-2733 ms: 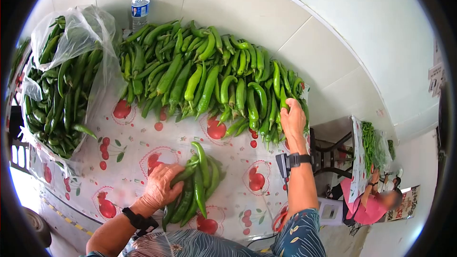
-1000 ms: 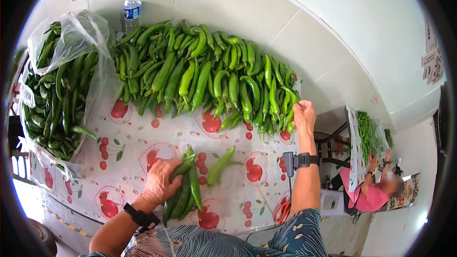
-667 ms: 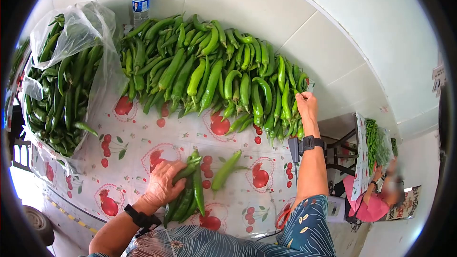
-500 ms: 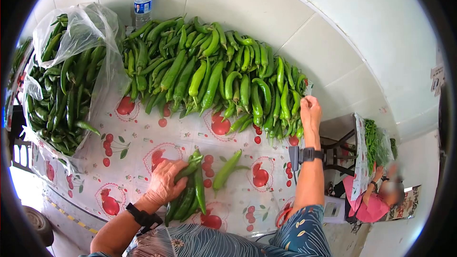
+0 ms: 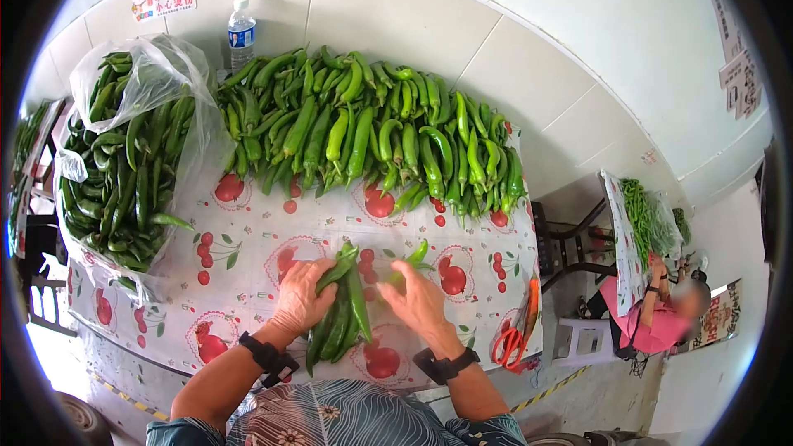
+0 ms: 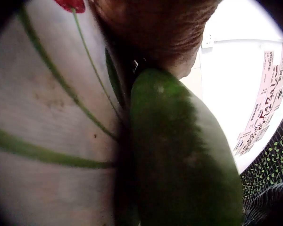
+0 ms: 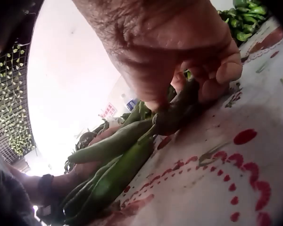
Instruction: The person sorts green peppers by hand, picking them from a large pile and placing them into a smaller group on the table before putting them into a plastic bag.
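Observation:
My left hand [image 5: 303,293] holds a small bunch of long green peppers [image 5: 334,334] low over the patterned tablecloth [image 5: 273,347]. In the left wrist view one pepper [image 6: 179,155] looms large below the left hand [image 6: 155,33]. To the right of the bunch, my right hand [image 5: 417,301] grips a single green pepper [image 5: 420,253], whose far end shows beyond the fingers. The right wrist view shows the right hand's curled fingers and thumb around that dark-looking pepper [image 7: 181,108], close to the cloth. Palm and fingers hide parts of both holds.
A long heap of green peppers [image 5: 359,124] lines the back by the wall. On the left stands a clear plastic bag [image 5: 198,144] full of peppers. A water bottle [image 5: 241,37] stands behind. Red-handled scissors [image 5: 512,345] lie at the right edge. Another person [image 5: 657,318] sits far right.
My right hand has come back from the heap's right end to the loose pepper beside the bunch and taken hold of it. My left hand has stayed on its bunch.

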A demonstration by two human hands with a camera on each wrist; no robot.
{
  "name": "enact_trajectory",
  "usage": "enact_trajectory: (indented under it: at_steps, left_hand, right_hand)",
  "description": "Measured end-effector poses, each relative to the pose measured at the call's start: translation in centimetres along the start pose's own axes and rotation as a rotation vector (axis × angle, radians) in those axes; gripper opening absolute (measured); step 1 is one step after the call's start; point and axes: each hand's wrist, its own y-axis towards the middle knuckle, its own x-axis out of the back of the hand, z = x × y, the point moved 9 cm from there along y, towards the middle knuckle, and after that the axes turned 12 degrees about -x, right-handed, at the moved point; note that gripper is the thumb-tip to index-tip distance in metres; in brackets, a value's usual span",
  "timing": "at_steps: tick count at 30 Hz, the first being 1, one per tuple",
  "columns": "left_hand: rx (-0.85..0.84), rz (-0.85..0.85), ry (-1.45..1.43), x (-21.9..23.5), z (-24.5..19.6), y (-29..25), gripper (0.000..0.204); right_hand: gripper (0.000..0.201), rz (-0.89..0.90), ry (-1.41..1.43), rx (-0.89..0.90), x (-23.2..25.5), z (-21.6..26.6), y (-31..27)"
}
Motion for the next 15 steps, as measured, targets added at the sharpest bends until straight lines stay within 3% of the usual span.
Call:
enact_trajectory:
  at_steps: [2, 5, 8, 11, 14, 15]
  left_hand:
    - [0.004, 0.002, -0.005, 0.1, 0.0, -0.3, 0.038]
    - [0.0, 0.007, -0.017, -0.1, 0.2, -0.2, 0.037]
    - [-0.007, 0.001, -0.021, -0.2, 0.5, -0.4, 0.037]
    - [0.006, -0.007, -0.042, 0.0, 0.3, -0.3, 0.038]
    - [-0.003, -0.008, -0.029, 0.1, 0.1, -0.1, 0.038]
    - [0.01, 0.006, -0.031, 0.0, 0.2, -0.1, 0.038]
  right_hand:
    - [0.046, -0.031, 0.086, 0.01, 0.6, -0.8, -0.7]
    - [0.055, 0.024, 0.205, -0.131, 2.1, -2.9, -0.8]
    - [0.06, -0.215, 0.257, -0.031, 3.3, -6.8, -0.1]
    - [0.055, -0.082, 0.261, -0.26, 5.0, -7.6, 0.4]
    - [0.05, -0.229, -0.092, -0.086, 5.2, -9.5, 0.5]
    - [0.046, -0.226, -0.135, -0.127, 5.4, -9.3, 0.2]
